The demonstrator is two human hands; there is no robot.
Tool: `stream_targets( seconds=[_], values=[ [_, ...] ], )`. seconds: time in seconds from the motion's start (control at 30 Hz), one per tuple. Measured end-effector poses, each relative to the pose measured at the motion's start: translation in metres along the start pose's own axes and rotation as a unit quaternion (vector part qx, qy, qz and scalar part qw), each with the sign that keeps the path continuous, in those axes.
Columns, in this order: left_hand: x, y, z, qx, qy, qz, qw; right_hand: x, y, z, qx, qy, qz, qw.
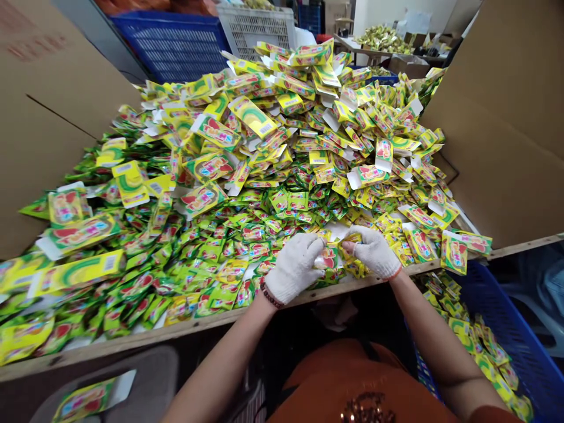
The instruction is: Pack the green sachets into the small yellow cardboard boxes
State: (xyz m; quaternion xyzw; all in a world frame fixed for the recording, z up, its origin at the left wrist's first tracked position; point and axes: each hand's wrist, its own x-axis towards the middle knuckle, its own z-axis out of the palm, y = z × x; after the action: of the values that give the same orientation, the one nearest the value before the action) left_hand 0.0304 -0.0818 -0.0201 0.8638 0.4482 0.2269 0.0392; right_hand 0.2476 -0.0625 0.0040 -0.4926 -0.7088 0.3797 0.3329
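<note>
At the front of the table (pixel 132 339) | left hand (pixel 296 263): fingers curled at 1 watermelon-print packet (pixel 329 257), hold too hidden to tell | right hand (pixel 373 251): pinching 1 yellow packet (pixel 353 238), beside it | step, judged: handling packets singly | next move: calls for light fingertip control

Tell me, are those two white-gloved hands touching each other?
Apart. The head view shows a gap between the left hand and right hand, with a printed packet visible between their fingertips.
</note>
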Motion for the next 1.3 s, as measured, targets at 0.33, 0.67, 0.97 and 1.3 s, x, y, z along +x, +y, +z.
stream_targets(
  seconds=[0.33, 0.67, 0.97, 1.3],
  values=[
    [-0.005, 0.011, 0.026, -0.05, 0.111, -0.103, 0.987, -0.008, 0.002, 0.017, -0.063, 0.082, 0.01, 0.995],
    [-0.006, 0.012, 0.03, -0.029, 0.119, -0.099, 0.988, -0.013, -0.001, 0.019, -0.124, 0.044, -0.04, 0.991],
    [-0.004, 0.009, 0.023, 0.031, 0.112, -0.04, 0.992, -0.009, 0.003, 0.003, -0.031, 0.011, 0.007, 0.999],
    [-0.001, 0.013, 0.023, 0.049, 0.131, -0.014, 0.99, -0.024, 0.003, 0.014, 0.135, -0.101, 0.142, 0.975]
  ],
)
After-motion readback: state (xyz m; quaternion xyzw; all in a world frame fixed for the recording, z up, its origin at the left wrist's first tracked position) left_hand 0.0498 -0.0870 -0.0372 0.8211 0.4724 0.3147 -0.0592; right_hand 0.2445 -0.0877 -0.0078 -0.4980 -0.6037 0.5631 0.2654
